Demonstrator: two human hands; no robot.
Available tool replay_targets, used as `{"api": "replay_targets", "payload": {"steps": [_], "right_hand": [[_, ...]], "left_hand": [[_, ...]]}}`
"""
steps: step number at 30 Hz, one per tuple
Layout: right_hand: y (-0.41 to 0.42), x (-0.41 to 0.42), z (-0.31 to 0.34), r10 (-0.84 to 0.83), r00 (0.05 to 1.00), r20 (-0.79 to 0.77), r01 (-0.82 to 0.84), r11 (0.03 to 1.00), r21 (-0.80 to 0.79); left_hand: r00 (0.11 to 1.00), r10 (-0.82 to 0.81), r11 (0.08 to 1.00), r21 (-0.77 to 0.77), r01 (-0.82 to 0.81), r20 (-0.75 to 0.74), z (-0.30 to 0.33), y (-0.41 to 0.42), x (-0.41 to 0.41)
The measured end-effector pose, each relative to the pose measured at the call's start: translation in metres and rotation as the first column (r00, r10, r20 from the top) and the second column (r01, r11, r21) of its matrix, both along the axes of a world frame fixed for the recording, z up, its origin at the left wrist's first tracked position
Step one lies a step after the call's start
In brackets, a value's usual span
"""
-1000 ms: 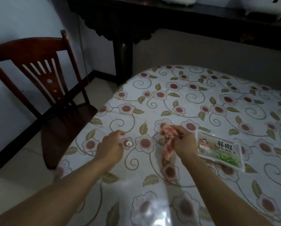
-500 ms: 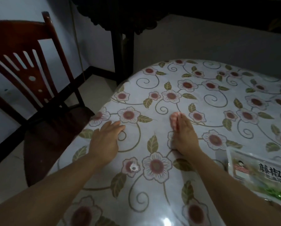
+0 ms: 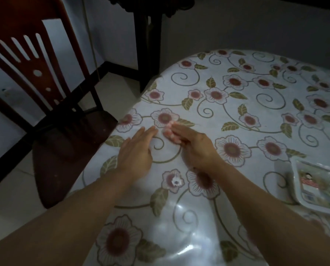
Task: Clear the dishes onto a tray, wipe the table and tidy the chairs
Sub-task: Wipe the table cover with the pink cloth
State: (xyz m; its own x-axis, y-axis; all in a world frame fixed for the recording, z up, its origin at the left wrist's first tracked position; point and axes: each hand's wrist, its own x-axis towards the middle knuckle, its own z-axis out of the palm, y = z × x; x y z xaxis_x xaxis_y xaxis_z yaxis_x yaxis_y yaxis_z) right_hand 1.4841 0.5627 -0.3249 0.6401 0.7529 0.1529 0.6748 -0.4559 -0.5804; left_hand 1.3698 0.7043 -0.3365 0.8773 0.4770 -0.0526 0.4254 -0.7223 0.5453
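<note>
Table (image 3: 256,104) under floral cover fills right side. Dark wooden chair (image 3: 45,104) at left, just beside table edge. Packet (image 3: 317,187) lies flat at right edge. Left hand (image 3: 135,150) flat on table, fingers spread open. Right hand (image 3: 196,146) presses pink cloth (image 3: 170,134) to table near left edge, fingers extended over it.
</note>
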Motion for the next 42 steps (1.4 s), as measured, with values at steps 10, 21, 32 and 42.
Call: {"api": "replay_targets", "payload": {"steps": [10,21,32,42], "right_hand": [[-0.075,-0.131,0.008,0.289,0.957,-0.035,-0.284,0.952,0.111],[-0.074,-0.132,0.011,0.164,0.982,0.097,-0.171,0.983,0.069],[-0.044,-0.106,0.028,-0.169,0.985,0.033,0.167,0.984,0.068],[-0.034,-0.115,0.002,-0.06,0.987,0.146,0.052,0.997,0.059]], "left_hand": [[1.0,-0.024,0.992,-0.12,0.025,0.011,0.011,-0.003,-0.031],[0.995,-0.008,0.999,-0.032,0.005,-0.099,0.007,-0.008,-0.053],[0.995,-0.025,0.999,-0.045,0.021,-0.097,0.01,-0.008,-0.056],[0.997,-0.037,0.999,-0.033,0.034,-0.074,0.01,-0.008,-0.06]]}}
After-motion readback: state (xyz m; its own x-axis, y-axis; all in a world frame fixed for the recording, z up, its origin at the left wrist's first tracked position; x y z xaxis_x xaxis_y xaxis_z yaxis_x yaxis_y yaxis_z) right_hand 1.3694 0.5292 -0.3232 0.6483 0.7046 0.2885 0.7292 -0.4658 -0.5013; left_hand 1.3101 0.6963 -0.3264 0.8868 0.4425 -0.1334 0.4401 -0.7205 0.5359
